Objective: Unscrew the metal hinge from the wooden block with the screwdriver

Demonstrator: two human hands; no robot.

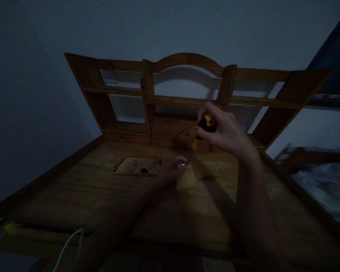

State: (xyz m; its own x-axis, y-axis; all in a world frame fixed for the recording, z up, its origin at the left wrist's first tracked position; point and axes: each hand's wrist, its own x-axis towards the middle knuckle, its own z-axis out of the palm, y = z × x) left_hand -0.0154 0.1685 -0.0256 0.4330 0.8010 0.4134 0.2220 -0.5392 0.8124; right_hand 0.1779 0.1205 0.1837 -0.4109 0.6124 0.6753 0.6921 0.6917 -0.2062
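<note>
My right hand [225, 132] is closed round the black and yellow handle of a screwdriver [205, 130], whose thin shaft slants down and left to a small metal part [181, 165]. My left hand [172, 172] rests on the wooden desk top [102, 196] with its fingers pinched on that metal part, right where the screwdriver tip meets it. A pale wooden block [186, 180] lies just under the left hand. The room is dim.
A wooden shelf unit [187, 98] with an arched top stands at the back of the desk. A recessed pale opening [138, 165] lies left of my hands, with small metal bits [98, 167] beside it. A white cable [69, 243] hangs at the front left. Bedding [325, 185] shows at right.
</note>
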